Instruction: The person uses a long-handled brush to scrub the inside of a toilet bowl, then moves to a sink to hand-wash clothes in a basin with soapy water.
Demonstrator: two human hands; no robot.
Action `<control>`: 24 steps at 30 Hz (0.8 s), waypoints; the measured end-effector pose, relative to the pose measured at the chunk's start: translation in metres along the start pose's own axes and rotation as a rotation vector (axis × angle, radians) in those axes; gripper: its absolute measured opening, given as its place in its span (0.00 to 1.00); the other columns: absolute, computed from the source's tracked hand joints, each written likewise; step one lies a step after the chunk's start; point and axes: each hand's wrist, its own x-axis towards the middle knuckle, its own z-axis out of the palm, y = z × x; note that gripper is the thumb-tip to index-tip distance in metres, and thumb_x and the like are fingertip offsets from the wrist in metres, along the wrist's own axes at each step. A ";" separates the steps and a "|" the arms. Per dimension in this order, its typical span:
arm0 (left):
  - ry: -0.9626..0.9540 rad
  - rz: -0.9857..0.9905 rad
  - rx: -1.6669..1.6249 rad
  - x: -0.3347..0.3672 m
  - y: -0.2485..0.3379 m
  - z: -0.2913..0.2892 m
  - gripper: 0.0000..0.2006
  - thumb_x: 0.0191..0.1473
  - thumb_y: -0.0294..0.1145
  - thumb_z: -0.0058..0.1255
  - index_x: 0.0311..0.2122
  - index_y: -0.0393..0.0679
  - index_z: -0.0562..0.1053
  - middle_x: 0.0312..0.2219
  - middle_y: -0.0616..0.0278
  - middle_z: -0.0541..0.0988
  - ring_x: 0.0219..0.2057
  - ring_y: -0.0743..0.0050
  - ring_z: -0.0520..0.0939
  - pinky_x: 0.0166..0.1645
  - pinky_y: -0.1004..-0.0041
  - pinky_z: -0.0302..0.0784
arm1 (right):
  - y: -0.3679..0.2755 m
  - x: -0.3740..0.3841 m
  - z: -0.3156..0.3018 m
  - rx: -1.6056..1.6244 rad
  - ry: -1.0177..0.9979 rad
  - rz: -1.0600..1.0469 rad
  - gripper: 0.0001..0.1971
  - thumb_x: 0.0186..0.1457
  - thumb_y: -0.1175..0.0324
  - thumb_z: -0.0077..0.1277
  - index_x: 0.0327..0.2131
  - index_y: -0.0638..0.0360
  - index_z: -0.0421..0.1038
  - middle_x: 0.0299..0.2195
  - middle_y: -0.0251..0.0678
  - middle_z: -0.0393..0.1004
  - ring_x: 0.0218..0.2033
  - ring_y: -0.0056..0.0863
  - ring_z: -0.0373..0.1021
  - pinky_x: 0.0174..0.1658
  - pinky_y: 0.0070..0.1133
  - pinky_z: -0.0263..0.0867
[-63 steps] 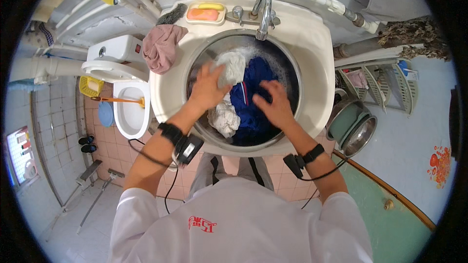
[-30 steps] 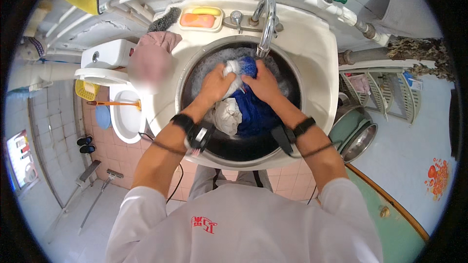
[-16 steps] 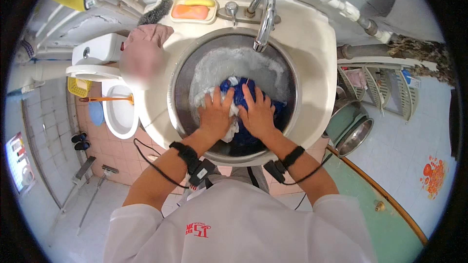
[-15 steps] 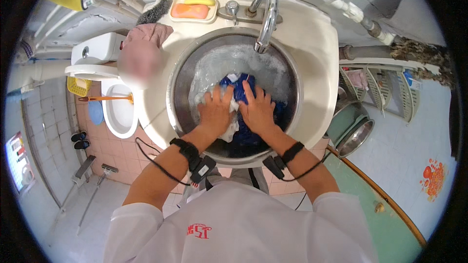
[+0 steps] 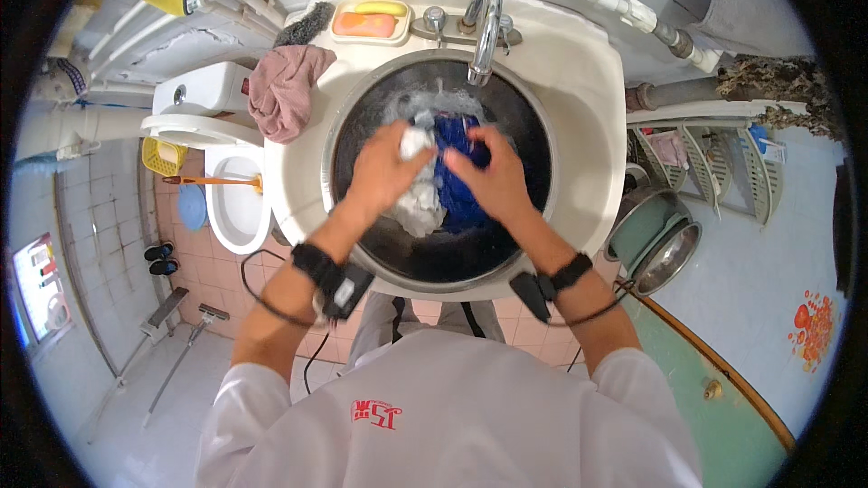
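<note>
In the round metal basin (image 5: 371,244) lies wet, bunched fabric: a white cloth (image 5: 420,203) on the left and a dark blue cloth (image 5: 463,203) pressed against it on the right. Whether the two are one piece, I cannot tell. My left hand (image 5: 382,172) is closed on the upper part of the white cloth, its thumb across the top. Curled fingers and thumb of my right hand (image 5: 495,176) grip the upper blue cloth; some fingertips are hidden. Above them, the chrome faucet (image 5: 486,32) points down into the basin.
A soap dish (image 5: 404,34) with an orange and a yellow bar sits on the sink's back edge. Left of it are a dark scrubber (image 5: 306,25) and a pink towel (image 5: 287,95). Beyond stands a toilet (image 5: 240,208); metal pots (image 5: 669,258) are at the right.
Both hands have gone from pressing flat on the cloth to gripping it with curled fingers. White and blue fabric now lie bunched side by side, and the water looks lower and less foamy.
</note>
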 end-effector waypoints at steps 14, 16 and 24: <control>-0.208 -0.066 0.563 -0.033 -0.020 0.065 0.38 0.48 0.32 0.57 0.64 0.46 0.55 0.57 0.45 0.61 0.55 0.37 0.66 0.50 0.40 0.69 | 0.046 -0.016 0.051 -0.711 -0.237 -0.011 0.34 0.52 0.58 0.53 0.62 0.49 0.57 0.56 0.52 0.61 0.53 0.60 0.62 0.44 0.54 0.62; -0.174 -0.050 0.524 -0.016 -0.033 0.067 0.32 0.49 0.30 0.54 0.60 0.43 0.60 0.47 0.49 0.67 0.50 0.41 0.72 0.47 0.46 0.73 | 0.048 -0.001 0.056 -0.726 -0.140 -0.105 0.27 0.51 0.58 0.53 0.55 0.53 0.64 0.47 0.50 0.70 0.45 0.51 0.70 0.38 0.49 0.65; -0.269 -0.252 0.199 0.062 -0.028 0.023 0.23 0.51 0.40 0.56 0.49 0.37 0.70 0.47 0.40 0.77 0.52 0.45 0.76 0.53 0.56 0.72 | 0.105 0.087 0.053 -0.236 -0.080 0.141 0.23 0.53 0.52 0.49 0.43 0.63 0.72 0.44 0.57 0.74 0.45 0.55 0.71 0.48 0.38 0.67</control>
